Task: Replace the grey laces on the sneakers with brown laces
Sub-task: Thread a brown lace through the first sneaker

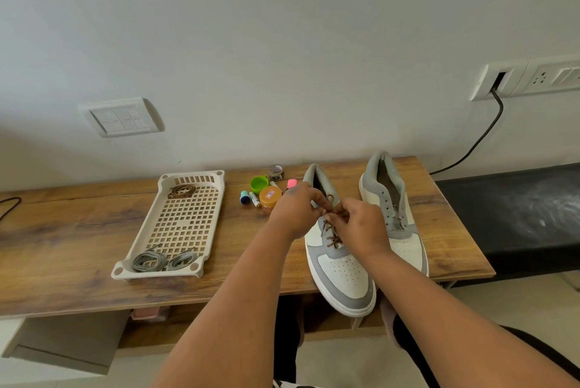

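Note:
Two white and grey sneakers stand on the wooden table. The left sneaker [342, 274] has a brown lace [331, 235] threaded through its eyelets. My left hand [293, 211] and my right hand [361, 226] meet over its upper eyelets, each pinching an end of the brown lace. The right sneaker [392, 202] has bare eyelets. In a beige perforated tray [179, 224], two grey laces [150, 260] lie coiled at the near end and another brown lace [181, 190] is coiled at the far end.
Small items sit behind the left sneaker: a green cup [259, 183], an orange-lidded jar [270, 196], a small tin [276, 171], a pink cap [292, 183], a battery [255, 199]. A black cable [483, 133] hangs from a wall socket. A black bench [514, 211] adjoins the table's right end.

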A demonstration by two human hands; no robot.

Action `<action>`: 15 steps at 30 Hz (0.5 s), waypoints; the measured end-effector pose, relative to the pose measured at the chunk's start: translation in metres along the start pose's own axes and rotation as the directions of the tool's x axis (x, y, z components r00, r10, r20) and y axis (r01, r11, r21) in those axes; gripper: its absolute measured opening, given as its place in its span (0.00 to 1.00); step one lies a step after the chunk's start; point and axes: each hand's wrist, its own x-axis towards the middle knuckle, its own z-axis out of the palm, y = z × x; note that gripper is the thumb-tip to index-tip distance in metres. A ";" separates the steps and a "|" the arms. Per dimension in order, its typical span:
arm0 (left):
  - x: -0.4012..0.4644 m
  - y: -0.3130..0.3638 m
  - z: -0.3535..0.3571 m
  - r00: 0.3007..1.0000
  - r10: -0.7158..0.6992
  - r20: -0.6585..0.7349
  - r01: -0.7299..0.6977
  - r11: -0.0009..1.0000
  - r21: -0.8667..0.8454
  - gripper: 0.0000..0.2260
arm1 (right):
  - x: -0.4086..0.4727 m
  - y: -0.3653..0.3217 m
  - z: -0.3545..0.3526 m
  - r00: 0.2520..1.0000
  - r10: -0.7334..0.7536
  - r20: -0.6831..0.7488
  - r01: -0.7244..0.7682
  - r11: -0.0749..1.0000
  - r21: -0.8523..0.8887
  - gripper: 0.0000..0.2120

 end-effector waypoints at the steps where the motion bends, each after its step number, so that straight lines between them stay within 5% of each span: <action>1: 0.000 -0.001 0.000 1.000 -0.006 0.000 0.006 1.000 -0.012 0.05 | 0.000 0.002 0.000 1.000 -0.026 0.007 0.026 1.000 0.003 0.05; 15: -0.005 -0.003 0.004 0.996 -0.016 -0.093 0.010 0.998 -0.062 0.04 | 0.027 0.006 -0.026 0.949 -0.083 0.305 0.083 0.996 0.013 0.07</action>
